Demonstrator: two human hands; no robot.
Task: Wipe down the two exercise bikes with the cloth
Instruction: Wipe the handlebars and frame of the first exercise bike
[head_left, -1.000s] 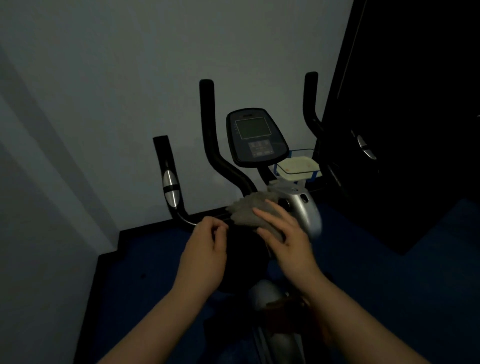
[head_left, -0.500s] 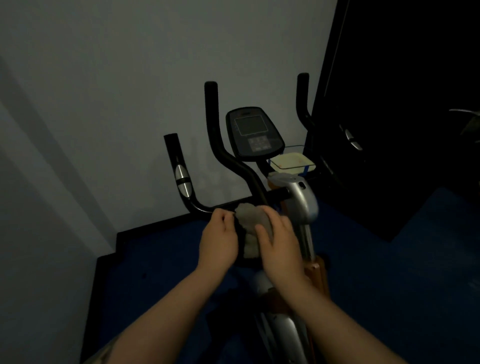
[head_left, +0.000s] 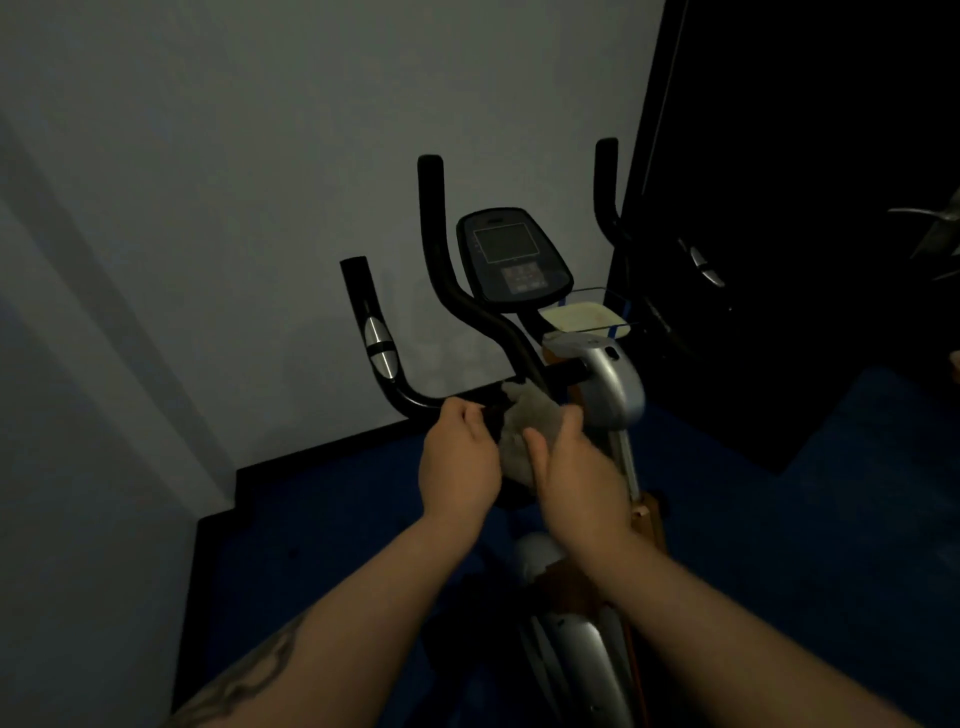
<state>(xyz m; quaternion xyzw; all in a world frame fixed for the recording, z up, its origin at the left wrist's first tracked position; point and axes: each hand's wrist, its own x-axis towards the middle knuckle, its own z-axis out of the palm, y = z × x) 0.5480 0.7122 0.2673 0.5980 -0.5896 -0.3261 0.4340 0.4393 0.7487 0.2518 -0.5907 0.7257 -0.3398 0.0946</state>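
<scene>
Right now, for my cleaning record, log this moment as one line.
stage: wiping bike | right hand: grips cloth on handlebar | left hand: holds handlebar

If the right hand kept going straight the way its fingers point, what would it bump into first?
Probably the grey cloth it holds, then the black handlebar of the bike just beyond. Depth is hard to judge in this dim view.

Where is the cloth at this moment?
In the head view, the cloth sits near the centre, bunched on the bike's handlebar between the left hand and the right hand, which grips it.
</scene>
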